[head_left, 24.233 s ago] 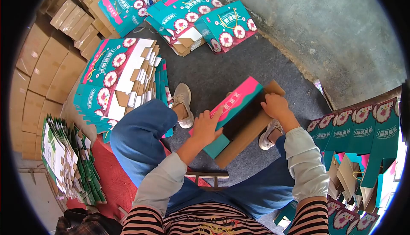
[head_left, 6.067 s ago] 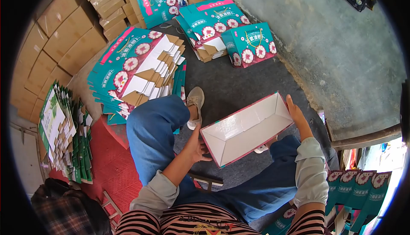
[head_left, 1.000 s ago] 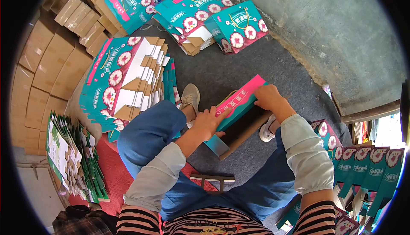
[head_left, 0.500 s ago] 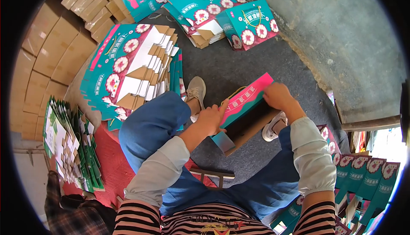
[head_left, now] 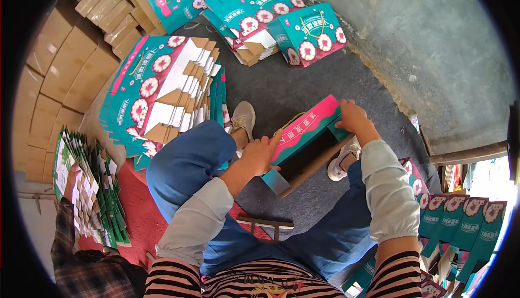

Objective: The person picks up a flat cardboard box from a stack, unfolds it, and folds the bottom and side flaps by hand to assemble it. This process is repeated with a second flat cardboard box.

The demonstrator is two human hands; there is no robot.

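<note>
Teal-pink carton [head_left: 304, 131] judged light, stiff, crushable along folds; left hand [head_left: 259, 154] grips near end; right hand [head_left: 351, 118] clasps far corner; hold by edges.

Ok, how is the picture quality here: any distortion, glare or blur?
Head view: strong fisheye with a black round border, so the brown cartons bow along the left edge; daylight blows out the lower right beside the standing teal boxes; the left hand, right hand and teal-and-pink box are sharp and evenly lit.
</note>
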